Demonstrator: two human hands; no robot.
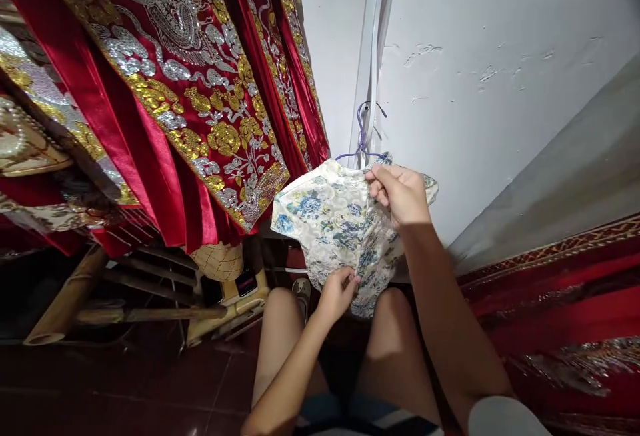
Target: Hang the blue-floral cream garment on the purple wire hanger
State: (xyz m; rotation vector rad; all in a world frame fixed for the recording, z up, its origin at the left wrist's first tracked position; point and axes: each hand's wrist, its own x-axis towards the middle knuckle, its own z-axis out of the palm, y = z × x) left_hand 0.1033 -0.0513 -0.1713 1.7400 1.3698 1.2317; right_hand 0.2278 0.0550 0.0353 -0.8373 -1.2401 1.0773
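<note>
A short-sleeved cream garment (325,213) with blue flowers hangs on a purple wire hanger (361,148) in front of the white wall. Near the neckline, my right hand (401,196) pinches the front edge of the garment between thumb and fingers. Lower down, my left hand (337,297) is closed on the same front edge, close to the garment's lower part. The hanger's hook is by a white vertical strip (374,43).
Red costumes (200,76) with gold and silver sequins hang at the left. Below them are bamboo poles (70,296) and a pale yellow stool (245,299). Red fabric (565,303) lies along the right side. My knees (283,316) are below the garment.
</note>
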